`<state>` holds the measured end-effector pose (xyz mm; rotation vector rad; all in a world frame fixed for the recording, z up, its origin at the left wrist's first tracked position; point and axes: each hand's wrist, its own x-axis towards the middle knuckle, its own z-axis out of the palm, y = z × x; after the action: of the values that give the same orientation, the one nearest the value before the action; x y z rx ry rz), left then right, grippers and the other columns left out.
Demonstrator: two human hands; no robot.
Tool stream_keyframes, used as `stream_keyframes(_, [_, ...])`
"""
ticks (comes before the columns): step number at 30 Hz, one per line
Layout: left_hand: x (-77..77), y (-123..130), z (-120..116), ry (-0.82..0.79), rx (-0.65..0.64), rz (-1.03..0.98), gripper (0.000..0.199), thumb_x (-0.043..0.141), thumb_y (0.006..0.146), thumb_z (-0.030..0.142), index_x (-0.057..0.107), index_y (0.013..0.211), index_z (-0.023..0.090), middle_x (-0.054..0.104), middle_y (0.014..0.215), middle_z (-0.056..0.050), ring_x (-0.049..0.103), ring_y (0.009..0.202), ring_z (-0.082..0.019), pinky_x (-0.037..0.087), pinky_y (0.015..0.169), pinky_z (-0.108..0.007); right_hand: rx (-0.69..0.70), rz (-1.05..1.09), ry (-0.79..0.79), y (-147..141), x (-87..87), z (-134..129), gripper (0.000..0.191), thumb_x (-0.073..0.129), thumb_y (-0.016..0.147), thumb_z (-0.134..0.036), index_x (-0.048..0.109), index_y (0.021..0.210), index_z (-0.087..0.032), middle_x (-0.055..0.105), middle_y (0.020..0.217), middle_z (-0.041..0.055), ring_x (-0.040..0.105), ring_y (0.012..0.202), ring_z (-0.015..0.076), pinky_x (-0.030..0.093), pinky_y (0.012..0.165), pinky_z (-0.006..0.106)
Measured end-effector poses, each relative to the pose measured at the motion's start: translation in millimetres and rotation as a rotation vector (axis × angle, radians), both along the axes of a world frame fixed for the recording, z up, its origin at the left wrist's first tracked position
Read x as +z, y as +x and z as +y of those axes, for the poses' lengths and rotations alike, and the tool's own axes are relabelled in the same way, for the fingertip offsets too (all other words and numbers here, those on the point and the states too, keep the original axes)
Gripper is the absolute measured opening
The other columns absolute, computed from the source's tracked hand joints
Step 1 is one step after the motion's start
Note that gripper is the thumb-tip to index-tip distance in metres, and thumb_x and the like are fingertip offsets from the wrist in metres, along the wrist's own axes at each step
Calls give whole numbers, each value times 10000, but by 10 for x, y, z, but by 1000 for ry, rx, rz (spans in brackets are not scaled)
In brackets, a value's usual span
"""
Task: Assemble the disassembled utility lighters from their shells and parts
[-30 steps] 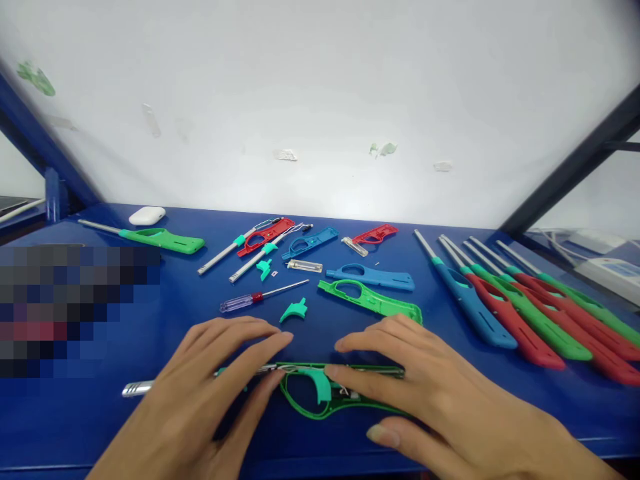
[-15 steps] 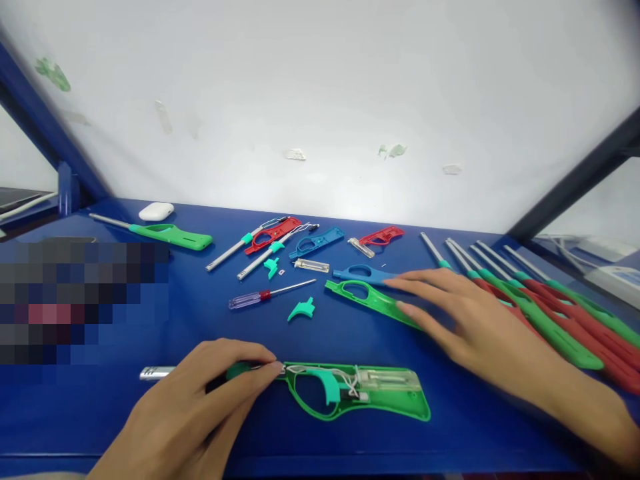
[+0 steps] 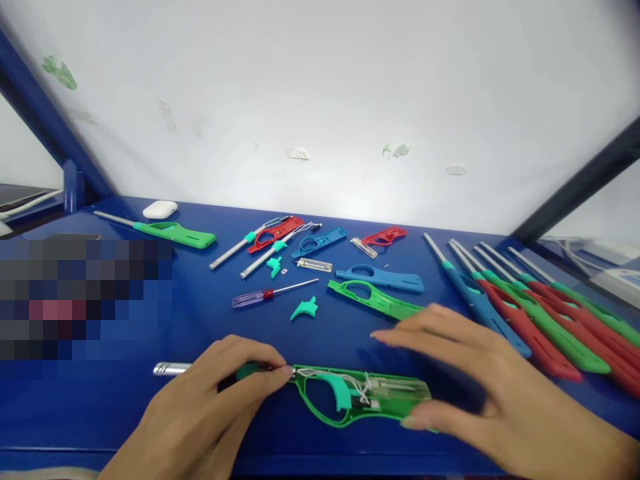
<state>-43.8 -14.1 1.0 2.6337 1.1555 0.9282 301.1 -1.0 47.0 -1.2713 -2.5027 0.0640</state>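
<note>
A long-necked lighter [image 3: 367, 413] lies at the front with its green handle half uncovered, showing white wires, a teal trigger [image 3: 341, 392] and a clear fuel tank [image 3: 400, 388]. My left hand [image 3: 215, 400] pinches it where the metal tube joins the handle. My right hand [image 3: 465, 380] is spread over the handle's butt end, thumb at its lower edge and fingers raised above. Whether the thumb presses on it I cannot tell. Just beyond lies a loose green handle half [image 3: 383, 301], its end partly behind my right fingers, beside a blue handle half [image 3: 385, 277].
A purple-handled screwdriver [image 3: 253, 298], loose teal trigger [image 3: 306, 308] and red handle half [image 3: 385, 237] lie mid-table. Several whole lighters [image 3: 537, 317] are lined up at right. At back left are a green lighter [image 3: 175, 233] and a white case [image 3: 160, 209].
My right hand has left the loose green and blue handle halves and come toward me, to the butt of the opened lighter. My left hand keeps its pinch; the view has shifted slightly.
</note>
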Motion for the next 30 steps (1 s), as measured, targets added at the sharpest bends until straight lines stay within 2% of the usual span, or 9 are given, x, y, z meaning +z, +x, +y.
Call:
stream_keyframes(4, [3, 14, 1, -12, -12, 39, 440, 474, 988, 58, 591, 1332, 306, 654, 1233, -25, 686, 1031, -114, 552, 890, -175, 86, -6, -34, -56, -91, -89, 332, 623, 989, -545, 710, 1284, -418, 737, 1120, 17, 722, 1078, 246, 624, 939, 402])
stream_keyframes(12, [80, 57, 26, -44, -14, 86, 435, 454, 956, 45, 605, 1257, 320, 656, 1189, 4, 683, 984, -91, 531, 874, -128, 63, -87, 2, -20, -156, -148, 381, 590, 1018, -515, 628, 1389, -436, 687, 1254, 13, 667, 1213, 263, 586, 1016, 457])
stream_keyframes(17, [44, 37, 27, -15, -20, 101, 439, 444, 957, 42, 603, 1268, 307, 670, 1183, -18, 690, 977, -117, 549, 868, -164, 119, -31, 45, -49, 41, -14, 330, 531, 1050, -497, 723, 1284, -365, 744, 1137, 30, 728, 1051, 240, 609, 930, 399])
stream_keyframes(19, [29, 33, 37, -9, -23, 117, 436, 453, 955, 49, 604, 1274, 305, 677, 1180, -18, 696, 967, -119, 554, 867, -168, 97, -18, 80, -18, 136, 121, 308, 516, 1063, -423, 763, 1207, -310, 756, 1097, 51, 732, 1006, 235, 617, 853, 373])
stream_keyframes(21, [22, 31, 52, -9, -20, 129, 428, 470, 953, 62, 610, 1274, 307, 681, 1187, -14, 702, 983, -120, 556, 877, -160, 32, -44, 148, 40, 174, 266, 293, 522, 1063, -384, 761, 1197, -280, 753, 1136, 66, 720, 1037, 249, 608, 879, 411])
stream_keyframes(23, [17, 27, 65, -1, -17, 126, 411, 484, 953, 80, 624, 1263, 310, 687, 1194, -11, 710, 1001, -124, 558, 882, -152, -34, -118, 188, 99, 140, 389, 335, 556, 1043, -410, 713, 1294, -252, 729, 1241, 93, 700, 1102, 288, 584, 949, 496])
stream_keyframes(25, [10, 20, 69, 8, -10, 124, 406, 496, 951, 89, 641, 1256, 315, 697, 1206, -8, 717, 1019, -133, 564, 891, -154, -44, -189, 198, 132, 57, 468, 387, 576, 1031, -423, 692, 1327, -203, 730, 1250, 121, 699, 1106, 310, 566, 981, 540])
stream_keyframes(30, [-15, 1, 58, 29, -5, 103, 391, 539, 960, 130, 660, 1267, 341, 705, 1242, 6, 712, 1072, -155, 569, 942, -195, -37, -247, 212, 109, -100, 494, 362, 509, 1069, -368, 684, 1305, -156, 738, 1208, 133, 718, 1061, 309, 594, 921, 502])
